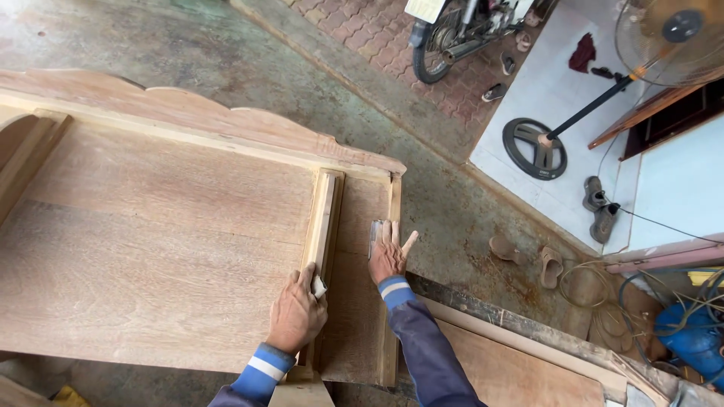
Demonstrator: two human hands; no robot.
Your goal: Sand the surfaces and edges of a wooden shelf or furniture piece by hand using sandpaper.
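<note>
A large bare-wood headboard-like panel (166, 218) with a scalloped top edge lies flat before me. My left hand (296, 313) rests on the upright wooden rail (324, 218) that divides the panel, fingers curled over a small pale piece at the rail's edge. My right hand (389, 255) presses flat on a grey sheet of sandpaper (375, 232) in the narrow right-hand section of the panel, fingers spread. Both arms wear dark blue sleeves with striped cuffs.
Stained concrete floor (452, 211) surrounds the panel. A standing fan (539, 147) sits on white tiles at upper right, with shoes (599, 207) and sandals (528, 256) nearby. A motorbike (452, 34) stands at the top. Another board (520, 369), hoses and a blue object (690, 339) lie lower right.
</note>
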